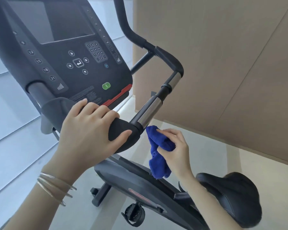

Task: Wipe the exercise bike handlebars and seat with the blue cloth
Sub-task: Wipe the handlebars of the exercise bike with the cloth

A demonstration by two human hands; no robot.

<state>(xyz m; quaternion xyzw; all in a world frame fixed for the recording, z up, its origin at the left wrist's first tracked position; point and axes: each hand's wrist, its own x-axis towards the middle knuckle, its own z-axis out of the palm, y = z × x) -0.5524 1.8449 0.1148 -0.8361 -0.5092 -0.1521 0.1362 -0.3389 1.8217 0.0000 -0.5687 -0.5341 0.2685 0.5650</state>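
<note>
Up at the front of the exercise bike (136, 181), a big dark console (65, 55) with a blank screen, number keypad, round green button (106, 86) and red strip (118, 97) fills the upper left and overhangs the near end of the bar. Right of it, the black handlebar tube (173, 63) bends down through two chrome sleeves (150, 108) and ends in a black padded rest (123, 140).

The person's left grip (90, 130), with thin metal bangles (55, 186) on the wrist, is clenched over that pad, fingers on top and thumb along its near face. The right grip (175, 146) is grasping a bunched blue terry cloth (158, 153). Its upper fold sits right at the lower end of the nearer chrome sleeve; I cannot tell whether it touches. The loose part hangs below the hand, in front of the bike's dark body.

Lower right, the right forearm crosses part of the black moulded seat (236, 196). A black strapped pedal (134, 214) shows beneath the body.

Underneath lies a pale smooth floor (206, 155). Tan wall panels (223, 63) rise behind, and pale horizontal slats (10, 122) run along the left.
</note>
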